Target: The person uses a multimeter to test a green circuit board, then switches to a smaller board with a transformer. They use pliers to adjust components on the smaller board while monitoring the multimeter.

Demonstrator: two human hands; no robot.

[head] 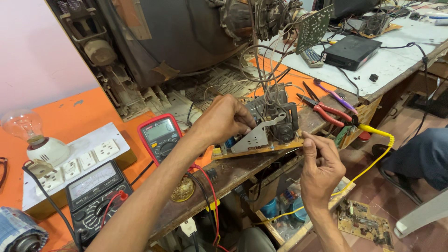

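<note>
My left hand (pixel 224 119) grips the top of a television circuit board (pixel 261 140), fingers wrapped over a metal bracket and the black transformer on it. The board is tilted up at the bench's front edge, with a bundle of wires running up to the neck of an open tube television (pixel 177 42). My right hand (pixel 319 165) is under the board's near edge, fingertips pinching that edge. A yellow probe tip (pixel 373 131) with its yellow lead lies just right of this hand.
A red digital multimeter (pixel 160 135) and a black analogue meter (pixel 95 196) sit to the left, beside a socket board (pixel 79 156) with a bulb (pixel 28 128). Red-handled pliers (pixel 326 112) lie to the right. A loose circuit board (pixel 364 221) lies on the floor. A seated person's leg (pixel 420 156) is at right.
</note>
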